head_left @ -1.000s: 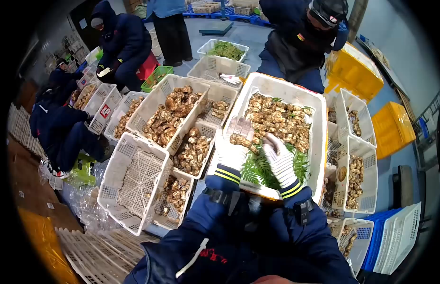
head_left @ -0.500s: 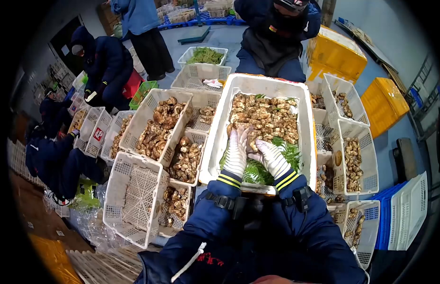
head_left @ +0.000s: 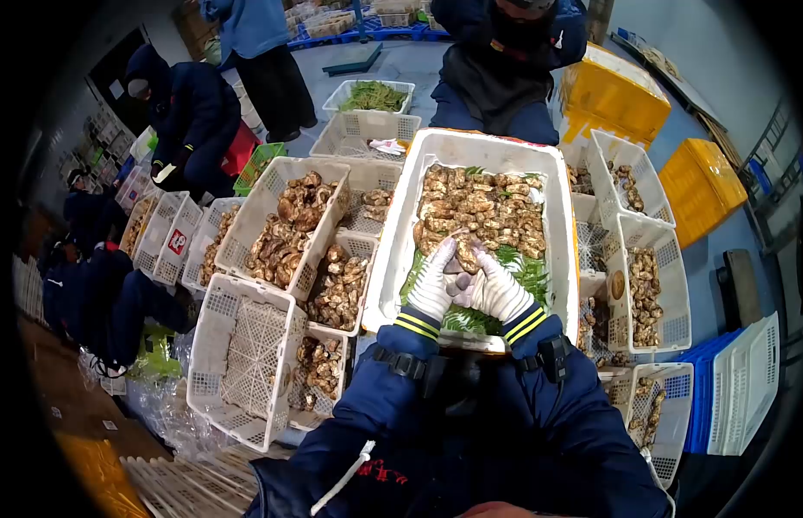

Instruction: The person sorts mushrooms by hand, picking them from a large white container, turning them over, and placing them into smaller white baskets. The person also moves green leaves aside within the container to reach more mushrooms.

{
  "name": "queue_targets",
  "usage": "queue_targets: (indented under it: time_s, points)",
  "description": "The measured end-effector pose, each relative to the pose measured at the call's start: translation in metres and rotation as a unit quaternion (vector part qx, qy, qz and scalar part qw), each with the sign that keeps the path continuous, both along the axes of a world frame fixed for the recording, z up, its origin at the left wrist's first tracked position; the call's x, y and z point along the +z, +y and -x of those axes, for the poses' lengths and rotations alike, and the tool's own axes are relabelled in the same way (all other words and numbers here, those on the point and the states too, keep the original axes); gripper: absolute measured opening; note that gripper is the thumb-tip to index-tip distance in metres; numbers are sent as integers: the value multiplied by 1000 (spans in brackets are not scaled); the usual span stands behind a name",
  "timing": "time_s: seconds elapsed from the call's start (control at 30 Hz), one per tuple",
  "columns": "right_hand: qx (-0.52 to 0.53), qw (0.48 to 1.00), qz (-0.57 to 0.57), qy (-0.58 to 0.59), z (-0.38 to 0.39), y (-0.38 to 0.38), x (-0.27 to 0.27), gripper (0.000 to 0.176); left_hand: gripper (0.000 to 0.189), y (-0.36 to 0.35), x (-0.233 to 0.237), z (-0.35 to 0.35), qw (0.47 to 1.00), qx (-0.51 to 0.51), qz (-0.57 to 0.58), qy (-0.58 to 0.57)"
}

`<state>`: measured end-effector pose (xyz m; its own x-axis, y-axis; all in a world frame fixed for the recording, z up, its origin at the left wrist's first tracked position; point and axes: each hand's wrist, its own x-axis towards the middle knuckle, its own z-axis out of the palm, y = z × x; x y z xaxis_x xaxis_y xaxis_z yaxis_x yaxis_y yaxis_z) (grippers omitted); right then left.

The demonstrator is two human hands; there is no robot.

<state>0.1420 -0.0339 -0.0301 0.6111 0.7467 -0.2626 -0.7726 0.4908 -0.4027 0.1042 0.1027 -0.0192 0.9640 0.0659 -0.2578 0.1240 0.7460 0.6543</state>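
Over the white foam box [head_left: 387, 259], my gloved left hand [head_left: 436, 281] and gloved right hand [head_left: 492, 283] meet with their fingers closed around a brown-and-white mushroom [head_left: 466, 252]. Rows of similar mushrooms [head_left: 483, 207] fill the upper and middle part of the box. Green fern leaves [head_left: 526, 274] lie in its lower part, beneath and beside my hands. My fingertips partly hide the held mushroom.
Crates of mushrooms [head_left: 280, 250] stand to the left, near an empty crate [head_left: 255, 354]. More crates [head_left: 647, 293] and yellow boxes [head_left: 699, 192] are on the right. A person [head_left: 505, 78] sits beyond the box; other people are at the left.
My hands have come closer together around the mushroom, and my left hand has turned inward. At the far left, the seated people have shifted posture.
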Motion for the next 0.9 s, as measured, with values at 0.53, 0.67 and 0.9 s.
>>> queue_targets:
  time_s: [0.53, 0.67, 0.9]
  points:
    - [35, 999, 22, -13, 0, 1, 7, 70, 28, 2, 14, 5, 999, -1, 14, 48]
    - [-12, 999, 42, -20, 6, 1, 11, 46, 26, -1, 10, 3, 996, -16, 60, 58]
    - [7, 1000, 16, -11, 3, 0, 7, 39, 19, 5, 8, 4, 992, -75, 85, 51]
